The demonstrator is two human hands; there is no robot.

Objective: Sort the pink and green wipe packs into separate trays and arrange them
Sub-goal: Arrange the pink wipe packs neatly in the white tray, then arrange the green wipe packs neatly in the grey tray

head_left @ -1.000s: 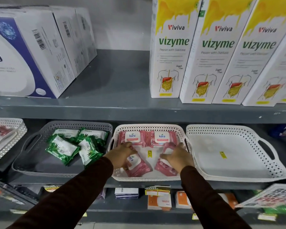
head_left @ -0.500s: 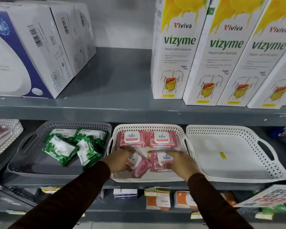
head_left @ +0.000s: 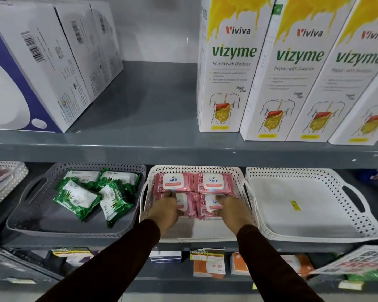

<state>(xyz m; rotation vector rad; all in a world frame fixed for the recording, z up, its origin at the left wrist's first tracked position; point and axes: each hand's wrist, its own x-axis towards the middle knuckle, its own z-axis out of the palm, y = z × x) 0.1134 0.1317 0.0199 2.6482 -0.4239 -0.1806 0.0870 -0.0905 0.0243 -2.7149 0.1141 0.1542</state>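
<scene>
Several pink wipe packs lie in the middle white tray [head_left: 196, 235]. Two sit side by side at the back, the back left pack [head_left: 172, 182] and the back right pack [head_left: 214, 183]. My left hand [head_left: 165, 209] grips the front left pink pack [head_left: 184, 205], and my right hand [head_left: 232, 209] grips the front right pink pack [head_left: 208, 207]; both packs rest just behind the back row's front edges. Several green wipe packs [head_left: 76, 198] lie jumbled in the grey tray [head_left: 31, 223] to the left.
A white tray [head_left: 314, 214] with only a yellow sticker stands to the right. Another white tray [head_left: 7, 184] shows at the far left. The shelf above carries tall Vizyme boxes [head_left: 229, 68] and white cartons [head_left: 31, 68]. Small boxes sit on the shelf below.
Both hands have pushed the two front pink packs back and squared them against the back row. The camera has shifted closer.
</scene>
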